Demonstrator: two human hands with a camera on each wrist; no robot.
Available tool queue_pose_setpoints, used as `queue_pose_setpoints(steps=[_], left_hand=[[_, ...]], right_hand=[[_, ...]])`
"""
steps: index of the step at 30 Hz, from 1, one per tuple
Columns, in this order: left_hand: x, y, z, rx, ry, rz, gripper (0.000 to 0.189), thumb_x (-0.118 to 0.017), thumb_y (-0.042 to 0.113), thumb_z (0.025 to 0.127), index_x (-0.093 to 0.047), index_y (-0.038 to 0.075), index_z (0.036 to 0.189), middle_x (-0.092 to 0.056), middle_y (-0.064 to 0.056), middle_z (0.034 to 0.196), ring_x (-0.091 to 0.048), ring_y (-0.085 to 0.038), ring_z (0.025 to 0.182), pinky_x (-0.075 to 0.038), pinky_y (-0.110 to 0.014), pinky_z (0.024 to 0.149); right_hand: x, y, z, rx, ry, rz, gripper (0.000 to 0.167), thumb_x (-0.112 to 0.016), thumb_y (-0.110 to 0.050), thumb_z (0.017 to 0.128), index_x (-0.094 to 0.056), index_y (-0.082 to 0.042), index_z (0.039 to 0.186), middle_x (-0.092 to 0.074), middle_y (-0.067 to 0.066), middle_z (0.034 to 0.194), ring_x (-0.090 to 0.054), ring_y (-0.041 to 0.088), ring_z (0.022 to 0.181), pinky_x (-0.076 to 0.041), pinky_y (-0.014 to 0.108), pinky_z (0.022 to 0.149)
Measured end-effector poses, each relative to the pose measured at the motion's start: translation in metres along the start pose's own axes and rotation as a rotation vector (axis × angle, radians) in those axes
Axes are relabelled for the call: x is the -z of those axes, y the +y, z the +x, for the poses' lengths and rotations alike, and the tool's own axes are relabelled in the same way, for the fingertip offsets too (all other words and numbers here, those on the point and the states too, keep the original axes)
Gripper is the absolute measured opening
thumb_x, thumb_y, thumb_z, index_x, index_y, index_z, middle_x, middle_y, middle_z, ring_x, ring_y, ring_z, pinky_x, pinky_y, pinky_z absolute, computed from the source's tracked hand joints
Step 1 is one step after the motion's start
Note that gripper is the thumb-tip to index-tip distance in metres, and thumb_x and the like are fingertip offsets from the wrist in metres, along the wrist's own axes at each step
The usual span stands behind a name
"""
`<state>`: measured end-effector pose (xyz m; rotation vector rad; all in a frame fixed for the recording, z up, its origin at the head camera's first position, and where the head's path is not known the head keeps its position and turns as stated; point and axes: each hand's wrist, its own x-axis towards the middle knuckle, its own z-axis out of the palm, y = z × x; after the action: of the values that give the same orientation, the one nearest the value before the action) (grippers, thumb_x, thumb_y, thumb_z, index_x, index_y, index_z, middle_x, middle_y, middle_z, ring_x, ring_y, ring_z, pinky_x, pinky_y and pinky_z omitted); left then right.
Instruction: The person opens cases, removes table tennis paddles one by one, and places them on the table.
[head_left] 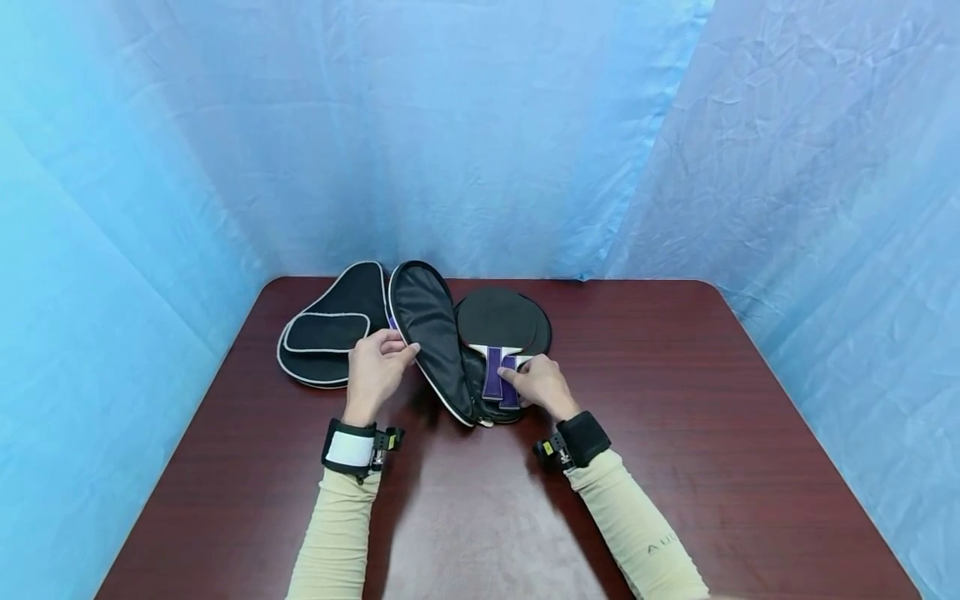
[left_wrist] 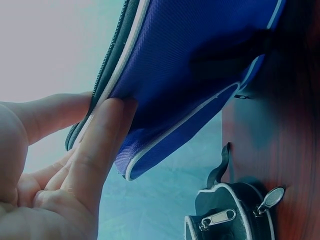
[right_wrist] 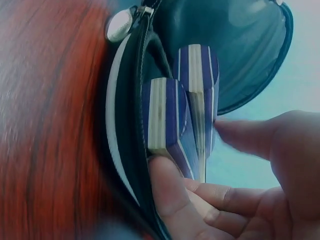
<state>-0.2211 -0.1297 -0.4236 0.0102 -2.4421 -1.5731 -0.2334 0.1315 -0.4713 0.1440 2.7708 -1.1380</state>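
Observation:
An unzipped paddle case (head_left: 423,321) lies spread on the table, its black lining showing and its flap raised on the left. My left hand (head_left: 378,367) pinches the zip edge of that flap between thumb and fingers. The flap's purple outside (left_wrist: 175,55) faces the left wrist camera. In the other half lie two table tennis paddles with black faces (head_left: 491,321), overlapping, their purple-and-white handles (right_wrist: 159,112) toward me. My right hand (head_left: 542,385) grips these handles, with the thumb on one side and fingers on the other. Part of the second paddle is covered by the first.
A black case with white piping (head_left: 363,292) and a front pocket lies at the left, partly behind my left hand. Its zip pulls (left_wrist: 220,217) show in the left wrist view. Blue curtains (head_left: 480,142) hang around the brown table (head_left: 645,367).

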Motion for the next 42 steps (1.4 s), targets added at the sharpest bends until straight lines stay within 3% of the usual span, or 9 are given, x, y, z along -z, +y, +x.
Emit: queue_pose_setpoints(steps=[8, 14, 20, 25, 32, 36, 42], left_hand=[[0.001, -0.002, 0.0, -0.005, 0.006, 0.005, 0.026, -0.073, 0.015, 0.088, -0.071, -0.002, 0.108, -0.076, -0.017, 0.095, -0.074, -0.024, 0.088, -0.058, -0.036, 0.081], [0.0, -0.002, 0.0, -0.005, 0.01, 0.002, 0.027, -0.073, 0.016, 0.088, -0.071, -0.002, 0.108, -0.076, -0.016, 0.094, -0.074, -0.024, 0.088, -0.058, -0.033, 0.08], [-0.001, -0.003, 0.0, -0.003, 0.005, 0.005, 0.027, -0.073, 0.016, 0.088, -0.071, -0.001, 0.109, -0.076, -0.016, 0.095, -0.074, -0.024, 0.088, -0.057, -0.033, 0.08], [-0.002, -0.003, -0.001, 0.003, 0.001, -0.006, 0.027, -0.074, 0.015, 0.088, -0.07, -0.002, 0.109, -0.076, -0.017, 0.094, -0.074, -0.023, 0.087, -0.056, -0.023, 0.075], [-0.002, -0.002, -0.002, 0.007, 0.004, 0.001, 0.025, -0.074, 0.016, 0.088, -0.071, 0.0, 0.107, -0.076, -0.015, 0.093, -0.074, -0.022, 0.086, -0.057, -0.031, 0.077], [-0.002, -0.002, -0.002, 0.007, 0.001, 0.004, 0.024, -0.074, 0.016, 0.089, -0.071, 0.0, 0.106, -0.076, -0.015, 0.093, -0.074, -0.022, 0.085, -0.057, -0.033, 0.078], [-0.001, -0.003, -0.002, 0.012, 0.001, 0.009, 0.025, -0.074, 0.017, 0.089, -0.071, 0.001, 0.108, -0.076, -0.014, 0.094, -0.075, -0.022, 0.086, -0.057, -0.035, 0.08]], right_hand=[[-0.006, -0.006, 0.003, -0.013, 0.034, -0.015, 0.044, -0.064, -0.037, 0.094, -0.063, -0.009, 0.061, -0.064, 0.006, 0.054, -0.067, 0.02, 0.049, -0.053, 0.028, 0.051], [-0.011, -0.01, 0.001, -0.002, 0.093, -0.098, 0.055, -0.065, -0.055, 0.089, -0.058, -0.01, 0.059, -0.061, 0.006, 0.057, -0.062, 0.022, 0.053, -0.047, 0.03, 0.05], [-0.017, -0.013, -0.001, 0.043, 0.117, -0.152, 0.057, -0.074, -0.062, 0.078, -0.063, -0.006, 0.075, -0.062, 0.007, 0.067, -0.06, 0.022, 0.06, -0.048, 0.033, 0.054], [-0.018, -0.015, 0.001, 0.035, 0.106, -0.181, 0.052, -0.074, -0.056, 0.08, -0.066, -0.004, 0.083, -0.064, 0.007, 0.073, -0.06, 0.021, 0.063, -0.051, 0.035, 0.058], [-0.01, -0.016, -0.001, -0.008, 0.055, -0.11, 0.037, -0.067, -0.043, 0.087, -0.066, -0.007, 0.076, -0.065, 0.005, 0.07, -0.061, 0.02, 0.06, -0.049, 0.031, 0.054], [-0.002, -0.013, -0.002, -0.017, 0.025, -0.008, 0.036, -0.065, -0.036, 0.091, -0.063, -0.007, 0.071, -0.067, 0.008, 0.067, -0.065, 0.02, 0.055, -0.054, 0.032, 0.053], [0.009, 0.001, 0.001, -0.084, -0.084, 0.249, 0.023, -0.062, -0.024, 0.096, -0.061, -0.002, 0.091, -0.064, 0.011, 0.072, -0.067, 0.017, 0.055, -0.059, 0.034, 0.059]])
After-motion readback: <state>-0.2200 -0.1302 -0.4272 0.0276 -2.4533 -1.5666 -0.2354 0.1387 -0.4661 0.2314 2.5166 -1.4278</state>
